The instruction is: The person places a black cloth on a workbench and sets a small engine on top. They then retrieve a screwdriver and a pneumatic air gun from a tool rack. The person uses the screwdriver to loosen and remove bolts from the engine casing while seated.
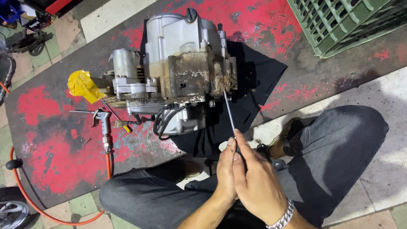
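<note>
Your left hand point(226, 169) and right hand point(258, 182) press together, fingers closed around 1 thin screwdriver point(229, 113) touching the engine point(186, 72); the green crate's point(339, 21) contents are hidden.

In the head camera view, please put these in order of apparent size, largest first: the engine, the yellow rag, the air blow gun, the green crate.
1. engine
2. green crate, though the frame cuts it off, so its rank is unsure
3. air blow gun and yellow rag look alike in size

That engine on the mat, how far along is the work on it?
Done: engine is out, lying on a dark cloth.
In hand: left hand and right hand press around a long screwdriver at its casing.
Left: covers remain on.
</note>
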